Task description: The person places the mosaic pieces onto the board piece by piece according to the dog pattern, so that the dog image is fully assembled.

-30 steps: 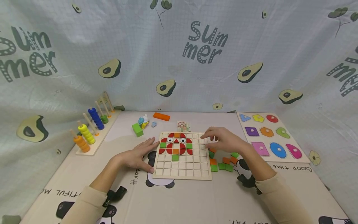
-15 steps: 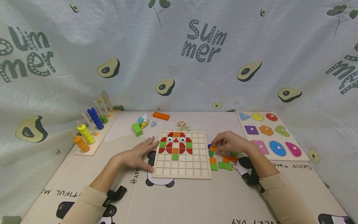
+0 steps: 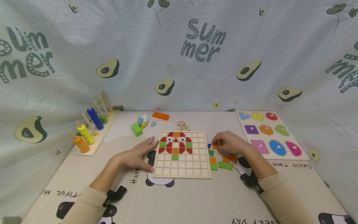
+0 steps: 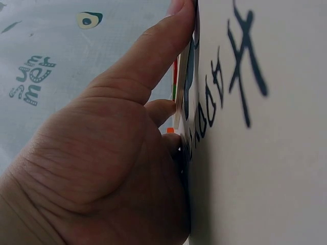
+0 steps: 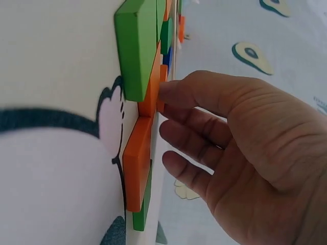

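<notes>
A wooden grid board [image 3: 183,170] lies in the middle of the table, with red, green and orange tiles and two eye pieces set in its upper left squares. My left hand [image 3: 137,155] lies at the board's left edge, fingers extended and thumb by the lower corner; the left wrist view shows the thumb [image 4: 138,61] along that edge. To the board's right, my right hand [image 3: 230,143] pinches an orange square tile [image 3: 214,146] between thumb and fingers, low over the table. Close by lie a green piece [image 3: 211,152], a blue piece [image 3: 209,145] and several orange and green tiles [image 5: 137,51].
A picture card [image 3: 183,125] touches or nearly touches the board's far edge. Behind it are an orange block [image 3: 160,116], a green block [image 3: 137,129] and a small figurine [image 3: 143,120]. A peg stacker [image 3: 92,146] stands left; a shape puzzle [image 3: 265,141] lies right.
My right hand has moved off the board's right edge to the loose tiles, gripped an orange tile and drawn it slightly right, uncovering the green piece. The left hand stays put.
</notes>
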Available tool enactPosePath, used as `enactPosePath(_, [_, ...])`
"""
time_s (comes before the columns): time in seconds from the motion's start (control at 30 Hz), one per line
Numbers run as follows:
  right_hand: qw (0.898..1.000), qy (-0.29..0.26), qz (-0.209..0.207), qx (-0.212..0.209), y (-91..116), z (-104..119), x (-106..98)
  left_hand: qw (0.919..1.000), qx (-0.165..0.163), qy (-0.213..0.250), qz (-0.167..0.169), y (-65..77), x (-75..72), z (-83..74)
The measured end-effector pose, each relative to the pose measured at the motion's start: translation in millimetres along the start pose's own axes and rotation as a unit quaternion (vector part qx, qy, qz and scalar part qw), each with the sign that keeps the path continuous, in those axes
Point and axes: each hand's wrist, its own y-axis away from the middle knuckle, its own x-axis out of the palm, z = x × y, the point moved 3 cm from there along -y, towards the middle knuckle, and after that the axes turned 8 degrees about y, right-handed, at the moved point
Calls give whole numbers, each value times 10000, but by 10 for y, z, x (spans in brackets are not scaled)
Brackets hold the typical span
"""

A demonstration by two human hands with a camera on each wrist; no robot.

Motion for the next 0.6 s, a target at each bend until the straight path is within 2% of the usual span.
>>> enactPosePath(0.27, [9998,182,78,57,0,6,-6,9999,-109,-26,40,-10,6,-2])
enactPosePath(0.4, [9998,150,-108,-61,-7,32,-47,9999,-112,-57,67,-11,8,0])
enactPosePath(0.5, [9987,-7,-314,-390,-46,116,-95,9999,-98,-74,64,-15,5,9])
enactPosePath(0.6, [9950,-222,-344,-906,-119,288,-121,9999,-35,-75,63,-15,3,15])
